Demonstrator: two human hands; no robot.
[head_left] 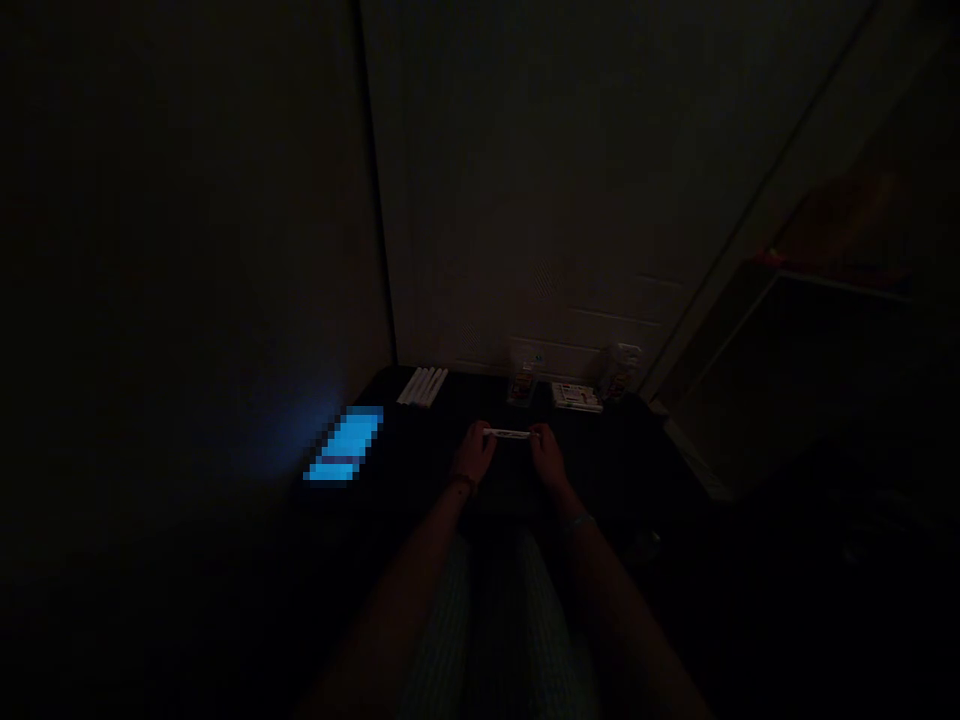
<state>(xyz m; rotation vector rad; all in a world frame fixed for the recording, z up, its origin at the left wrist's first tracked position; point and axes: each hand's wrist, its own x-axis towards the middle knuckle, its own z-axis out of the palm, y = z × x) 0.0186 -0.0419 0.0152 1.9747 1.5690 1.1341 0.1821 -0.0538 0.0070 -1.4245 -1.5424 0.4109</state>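
Note:
The scene is very dark. Both of my hands are over a small dark table [420, 450]. My left hand [474, 452] and my right hand [547, 455] each pinch one end of a thin white stick-like object [510, 433], held level between them. I cannot make out what the white object is. Fingers of both hands are curled closed around its ends. A band sits on each wrist.
A glowing blue screen [345, 447] lies at the table's left. Several white sticks [423, 386] lie at the back left. Small packets or boxes [576, 396] stand along the back edge by the wall. A dark cabinet [810, 380] is at right.

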